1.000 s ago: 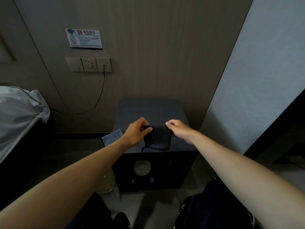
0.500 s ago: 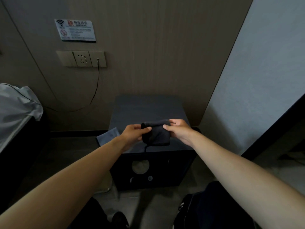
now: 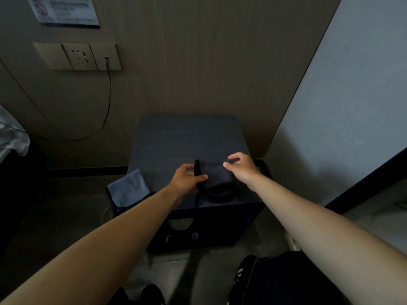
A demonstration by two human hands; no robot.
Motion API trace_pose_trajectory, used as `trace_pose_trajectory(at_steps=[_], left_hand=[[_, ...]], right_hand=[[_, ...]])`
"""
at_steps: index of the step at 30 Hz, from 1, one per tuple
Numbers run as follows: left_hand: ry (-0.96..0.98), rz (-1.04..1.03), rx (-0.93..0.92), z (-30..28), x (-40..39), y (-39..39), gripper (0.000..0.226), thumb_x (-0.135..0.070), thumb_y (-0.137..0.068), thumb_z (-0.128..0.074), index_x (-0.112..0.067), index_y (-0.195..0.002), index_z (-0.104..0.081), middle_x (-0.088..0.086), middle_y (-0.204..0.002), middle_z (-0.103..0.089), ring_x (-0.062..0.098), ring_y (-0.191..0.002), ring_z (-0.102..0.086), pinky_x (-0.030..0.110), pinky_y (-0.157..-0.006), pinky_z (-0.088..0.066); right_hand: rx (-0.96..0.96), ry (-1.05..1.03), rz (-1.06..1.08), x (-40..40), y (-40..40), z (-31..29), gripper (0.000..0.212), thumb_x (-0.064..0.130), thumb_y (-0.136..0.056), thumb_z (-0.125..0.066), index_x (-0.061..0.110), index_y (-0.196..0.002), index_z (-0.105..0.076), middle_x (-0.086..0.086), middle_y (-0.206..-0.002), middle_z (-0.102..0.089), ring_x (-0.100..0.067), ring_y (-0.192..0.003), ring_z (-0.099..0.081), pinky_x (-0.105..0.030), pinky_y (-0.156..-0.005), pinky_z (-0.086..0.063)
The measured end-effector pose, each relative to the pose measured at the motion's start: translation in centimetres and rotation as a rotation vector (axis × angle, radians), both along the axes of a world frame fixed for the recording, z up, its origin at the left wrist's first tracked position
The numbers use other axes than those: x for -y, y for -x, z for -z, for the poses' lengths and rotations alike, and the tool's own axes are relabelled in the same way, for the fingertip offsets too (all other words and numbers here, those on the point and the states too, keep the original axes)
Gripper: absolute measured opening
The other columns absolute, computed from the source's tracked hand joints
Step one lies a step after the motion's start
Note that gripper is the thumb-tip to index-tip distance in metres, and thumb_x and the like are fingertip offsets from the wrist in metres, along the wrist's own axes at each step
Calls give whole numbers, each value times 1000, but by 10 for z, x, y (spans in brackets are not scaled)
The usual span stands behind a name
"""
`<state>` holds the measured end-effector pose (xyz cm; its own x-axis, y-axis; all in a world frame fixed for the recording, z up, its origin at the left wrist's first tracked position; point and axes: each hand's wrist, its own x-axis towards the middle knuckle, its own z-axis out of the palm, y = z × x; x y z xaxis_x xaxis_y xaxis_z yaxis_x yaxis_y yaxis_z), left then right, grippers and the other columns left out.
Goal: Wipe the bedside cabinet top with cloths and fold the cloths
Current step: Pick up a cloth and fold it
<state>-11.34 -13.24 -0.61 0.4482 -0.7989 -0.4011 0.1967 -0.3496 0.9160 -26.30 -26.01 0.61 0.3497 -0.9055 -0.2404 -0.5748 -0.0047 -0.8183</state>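
Head view, left to right: grey cloth (image 3: 128, 190) overhangs cabinet top (image 3: 189, 137) edge; left hand (image 3: 187, 180) and right hand (image 3: 241, 167) pinch dark cloth (image 3: 214, 177) above the front edge. Soft, light, limp; best gripped at corners.

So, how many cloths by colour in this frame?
Dark cloth, pinched by left hand and right hand over the cabinet top: 1
Blue-grey cloth, hanging at the cabinet's left edge: 1
Total: 2
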Motion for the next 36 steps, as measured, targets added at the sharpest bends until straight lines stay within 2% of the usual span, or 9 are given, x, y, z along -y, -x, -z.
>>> trace_pose_trajectory(at_steps=[4,6,12,17,20,23,28,31,36], left_hand=[[-6,-88,160,16,47,-5,70,-3,-72,-82,-11,-130,-46,11,-94,-70,29,-87,-69,47,-80,-58],[-10,-107,274,22,69,-9,75,-2,-70,-81,-18,-132,-44,4,-94,-69,25,-91,-68,44,-88,-55],[101,-1,571,18,136,-22,66,6,-74,-74,-25,-127,-49,-5,-90,-63,9,-76,-63,27,-77,-58],[169,214,969,35,190,-44,68,-6,-79,-73,-30,-135,-43,3,-117,-61,21,-106,-57,36,-93,-51],[133,295,1175,45,211,-52,50,-16,-89,-64,-23,-137,-48,8,-122,-58,26,-111,-49,36,-96,-45],[12,336,1355,51,227,-56,43,-32,-98,-48,-27,-141,-46,5,-134,-49,28,-118,-41,42,-96,-41],[-78,399,1507,55,245,-61,45,-40,-101,-34,-30,-146,-37,1,-161,-10,33,-143,-13,51,-106,-29],[-92,476,1511,55,257,-67,48,-37,-104,-27,-27,-151,-29,-5,-161,-15,21,-146,-19,44,-111,-22],[-175,577,1535,48,277,-76,51,-35,-104,-22,-25,-154,-19,-5,-162,-12,18,-147,-18,48,-115,-14]], right_hand=[[123,-72,73,35,-5,3,41,10,-82,-76,19,-117,-59,-1,-92,-66,-20,-94,-64,-28,-78,-48],[141,-80,41,55,-9,5,46,3,-81,-74,21,-119,-56,-5,-96,-68,-20,-94,-65,-32,-81,-53],[48,127,33,122,-27,20,45,-2,-75,-77,25,-107,-60,-4,-94,-68,-21,-88,-69,-40,-82,-59],[-38,310,13,167,-47,34,39,-3,-82,-70,23,-108,-58,3,-92,-59,-14,-82,-60,-27,-77,-53],[-67,375,-22,189,-57,43,37,-5,-84,-65,21,-110,-59,0,-104,-62,-16,-95,-61,-28,-84,-53],[-101,424,-24,208,-65,49,37,-4,-86,-65,20,-113,-60,-4,-118,-62,-19,-110,-60,-33,-94,-52],[-217,476,-52,236,-74,51,38,4,-88,-67,19,-122,-61,-4,-123,-57,-21,-114,-57,-32,-97,-48],[-312,478,-86,246,-77,54,39,11,-93,-63,20,-130,-59,-4,-128,-53,-24,-119,-54,-36,-101,-46],[-308,420,-69,259,-83,57,41,12,-98,-56,17,-139,-54,-4,-137,-49,-24,-128,-49,-35,-107,-41]])
